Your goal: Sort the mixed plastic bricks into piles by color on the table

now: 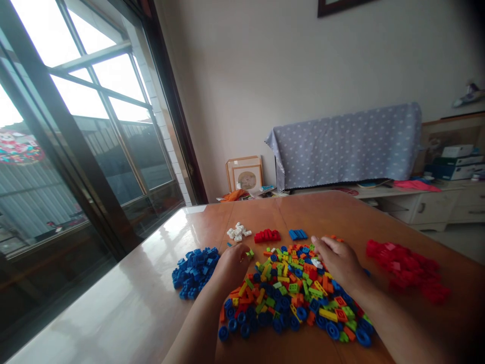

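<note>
Left hand (234,263): curled, knuckles up, at the far left edge of the mixed brick heap (291,298). A small green brick (249,253) sits at its fingertips; grip not determinable. Right hand (338,259): flat, fingers spread, palm down on the heap's far right corner, nothing visibly held. The heap lies between both hands and runs back toward the person. Blue pile (195,270) lies just left of the left hand. Red pile (407,270) lies right of the right hand, well apart, on the tabletop (151,303).

Left hand (233,264) fingertips hidden — grip unclear; wall frame (341,5) cut off.
</note>
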